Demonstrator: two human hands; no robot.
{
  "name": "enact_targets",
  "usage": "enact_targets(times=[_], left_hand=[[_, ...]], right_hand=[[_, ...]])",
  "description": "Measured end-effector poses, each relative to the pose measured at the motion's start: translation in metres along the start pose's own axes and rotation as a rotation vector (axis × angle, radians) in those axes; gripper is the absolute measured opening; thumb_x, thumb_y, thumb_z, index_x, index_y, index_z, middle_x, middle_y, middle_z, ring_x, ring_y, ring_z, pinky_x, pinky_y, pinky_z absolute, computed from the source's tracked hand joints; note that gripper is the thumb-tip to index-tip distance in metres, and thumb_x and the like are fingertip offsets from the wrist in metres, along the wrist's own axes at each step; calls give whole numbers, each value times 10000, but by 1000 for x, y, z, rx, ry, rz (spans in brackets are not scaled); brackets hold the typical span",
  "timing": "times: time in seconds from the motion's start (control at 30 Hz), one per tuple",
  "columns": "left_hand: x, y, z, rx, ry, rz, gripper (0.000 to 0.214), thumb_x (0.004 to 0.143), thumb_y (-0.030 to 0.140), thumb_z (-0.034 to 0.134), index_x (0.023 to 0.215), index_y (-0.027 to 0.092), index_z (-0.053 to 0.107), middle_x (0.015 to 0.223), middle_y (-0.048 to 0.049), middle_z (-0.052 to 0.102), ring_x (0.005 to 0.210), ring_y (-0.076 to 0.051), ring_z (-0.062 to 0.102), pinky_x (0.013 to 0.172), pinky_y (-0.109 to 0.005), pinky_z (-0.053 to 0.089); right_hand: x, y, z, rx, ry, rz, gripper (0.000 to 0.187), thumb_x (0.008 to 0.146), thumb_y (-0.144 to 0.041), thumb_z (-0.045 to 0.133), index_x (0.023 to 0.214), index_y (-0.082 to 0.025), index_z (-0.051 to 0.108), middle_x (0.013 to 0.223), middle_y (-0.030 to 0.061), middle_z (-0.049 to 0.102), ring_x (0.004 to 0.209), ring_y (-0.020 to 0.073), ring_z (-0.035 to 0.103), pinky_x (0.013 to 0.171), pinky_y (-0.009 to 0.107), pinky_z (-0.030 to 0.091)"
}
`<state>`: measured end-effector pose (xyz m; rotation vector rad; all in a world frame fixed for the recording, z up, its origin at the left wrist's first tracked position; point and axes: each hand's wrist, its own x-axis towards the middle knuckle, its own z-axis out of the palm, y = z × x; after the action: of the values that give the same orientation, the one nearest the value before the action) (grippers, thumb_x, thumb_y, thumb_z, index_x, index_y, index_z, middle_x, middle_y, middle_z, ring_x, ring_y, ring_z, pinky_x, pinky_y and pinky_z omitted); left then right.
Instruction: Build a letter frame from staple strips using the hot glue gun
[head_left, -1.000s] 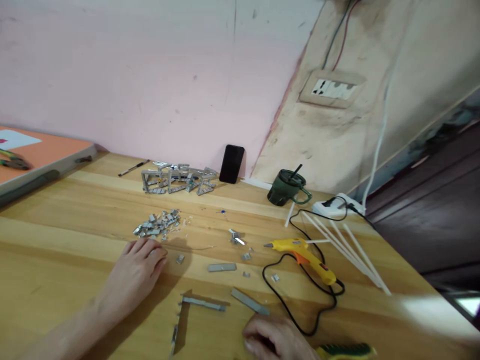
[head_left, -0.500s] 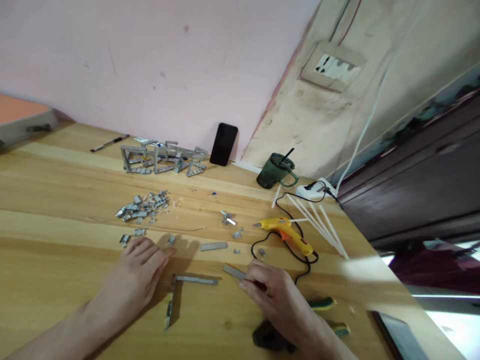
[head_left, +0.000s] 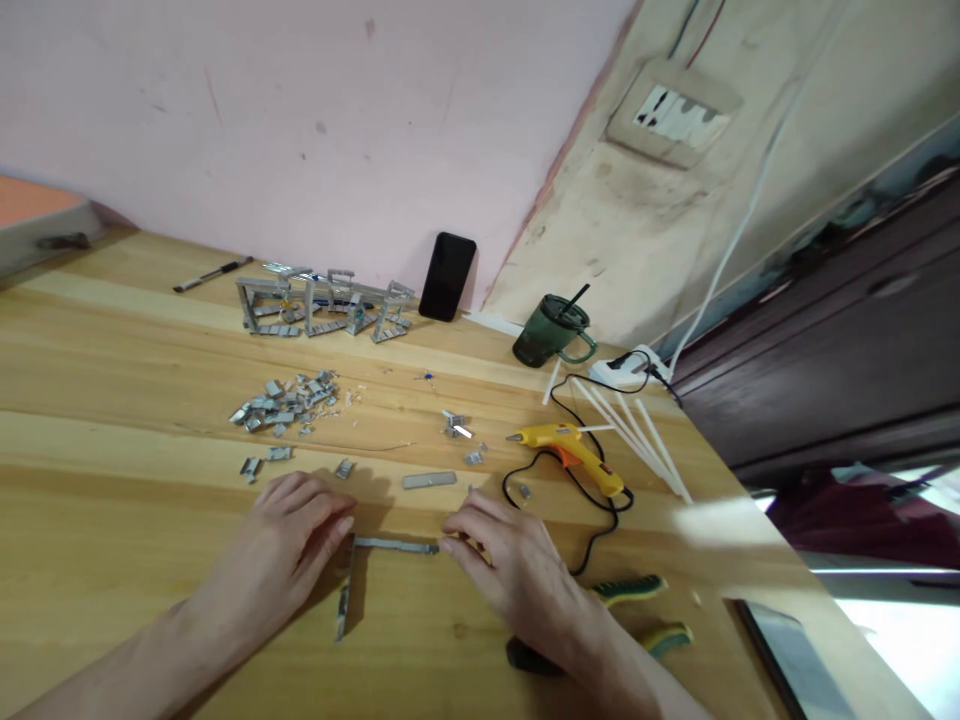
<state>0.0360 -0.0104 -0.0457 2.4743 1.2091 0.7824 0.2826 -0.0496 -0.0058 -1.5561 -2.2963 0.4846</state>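
An angled frame of thin grey metal strips (head_left: 396, 545) lies on the wooden table between my hands. My left hand (head_left: 296, 540) is beside its upper left corner, thumb and forefinger a little apart with nothing seen between them. At the frame's right end is my right hand (head_left: 506, 560), its fingers curled in and the thumb near the forefinger. The metal strip it held a moment ago is hidden by the fingers and seems still in them. Another flat grey strip (head_left: 429, 481) lies just beyond the frame, and a small bent metal piece (head_left: 344, 468) lies near my left fingertips.
Beyond are a pile of metal pieces (head_left: 289, 402) and several assembled metal frames (head_left: 322, 310). A yellow glue gun (head_left: 570, 450) with a black cord, white glue sticks (head_left: 637, 440) and a green mug (head_left: 547, 332) occupy the right. Green-handled pliers (head_left: 630, 590) lie partly under my right forearm.
My right hand has moved left to the frame's right end, and the strip in it has gone from sight. My left hand has shifted slightly right, its thumb now showing near the corner.
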Motion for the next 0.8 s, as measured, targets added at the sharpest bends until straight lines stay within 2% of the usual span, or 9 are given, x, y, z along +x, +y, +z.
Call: enact_targets(times=[0.13, 0.3, 0.37, 0.43, 0.5, 0.6, 0.67, 0.8], left_hand=[[0, -1, 2, -25, -7, -4, 249, 923, 342, 399, 935, 240, 626, 835, -29, 657, 804, -203, 581, 739, -355, 456], [-1, -2, 6, -66, 13, 8, 210, 912, 332, 430, 923, 244, 620, 877, -30, 651, 866, -211, 571, 762, -356, 465], [-2, -3, 8, -78, 17, 5, 191, 907, 333, 443, 914, 246, 613, 881, -28, 647, 875, -212, 567, 769, -358, 464], [-3, -3, 10, -88, 12, -13, 182, 902, 340, 453, 868, 240, 601, 852, -26, 641, 861, -212, 568, 767, -359, 463], [-3, -2, 11, -94, 8, -24, 189, 895, 352, 466, 807, 233, 583, 816, -21, 633, 840, -211, 570, 758, -356, 463], [-3, -1, 12, -109, 20, 1, 226, 895, 367, 463, 751, 232, 572, 790, -14, 631, 819, -208, 571, 736, -344, 460], [-3, -1, 11, -119, 20, 12, 237, 902, 373, 450, 758, 238, 580, 795, -9, 635, 826, -208, 571, 740, -341, 456], [-3, -1, 10, -104, 20, -21, 204, 893, 408, 458, 871, 253, 589, 815, -5, 650, 822, -210, 583, 743, -341, 460]], right_hand=[[-3, 7, -4, 26, 33, 38, 166, 870, -191, 492, 801, -186, 643, 771, 17, 602, 689, 112, 559, 620, 203, 395], [-4, 20, -13, -28, 114, 161, 253, 867, -269, 521, 644, -180, 601, 701, 8, 576, 626, 105, 548, 553, 202, 362], [-3, 23, -17, -83, 136, 225, 186, 846, -264, 546, 689, -186, 608, 728, 6, 594, 631, 111, 557, 549, 210, 359], [-2, 24, -20, -139, 85, 268, 82, 826, -257, 571, 810, -196, 624, 803, 9, 624, 680, 129, 583, 573, 222, 370], [-2, 24, -19, -190, -35, 255, 108, 810, -276, 599, 888, -205, 623, 874, 16, 635, 756, 153, 604, 604, 234, 381], [-2, 23, -12, -272, -195, 157, 83, 787, -244, 618, 858, -200, 624, 889, 19, 632, 831, 171, 604, 650, 243, 392], [0, 24, -8, -318, -222, 121, 57, 787, -195, 597, 841, -195, 617, 877, 15, 630, 841, 165, 601, 657, 238, 395], [9, 24, -1, -354, -202, 137, 80, 814, -194, 549, 866, -189, 609, 889, 28, 635, 820, 160, 608, 635, 236, 403]])
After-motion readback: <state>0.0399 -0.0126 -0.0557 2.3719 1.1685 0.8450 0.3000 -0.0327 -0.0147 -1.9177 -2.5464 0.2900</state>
